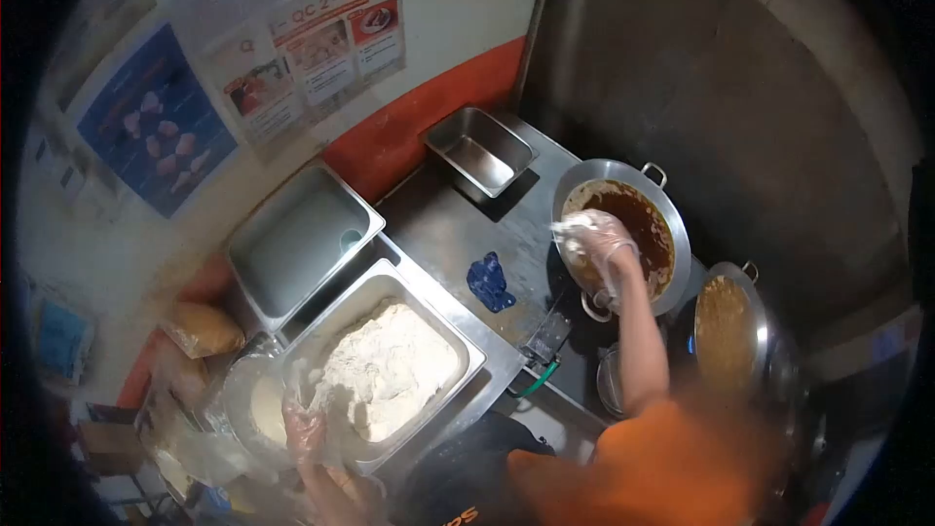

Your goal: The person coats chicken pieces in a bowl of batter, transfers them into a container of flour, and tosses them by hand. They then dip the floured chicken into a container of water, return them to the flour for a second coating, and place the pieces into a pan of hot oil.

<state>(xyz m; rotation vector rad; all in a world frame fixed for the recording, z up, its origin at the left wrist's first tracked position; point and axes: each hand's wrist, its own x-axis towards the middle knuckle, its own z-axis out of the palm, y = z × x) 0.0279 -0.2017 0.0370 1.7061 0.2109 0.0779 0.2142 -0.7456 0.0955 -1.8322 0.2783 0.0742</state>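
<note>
My right hand (602,239), in a clear plastic glove dusted white, is over the left side of a wide metal pan (679,234) of dark brown oil (638,219). Its fingers are bent round something pale that I cannot make out. My left hand (305,424), also in a clear glove, is at the left edge of a steel tray (472,360) of white flour (390,365). Its fingers are blurred, so what they hold, if anything, is hidden. Beside that hand, partly covered by plastic, is a bowl with pale contents (268,407).
An empty deep steel tray (302,234) stands at the left, a smaller one (479,151) at the back. A dark blue cloth (490,282) lies on the steel counter (438,234). A second pan (763,331) with lighter bubbling contents is at the right.
</note>
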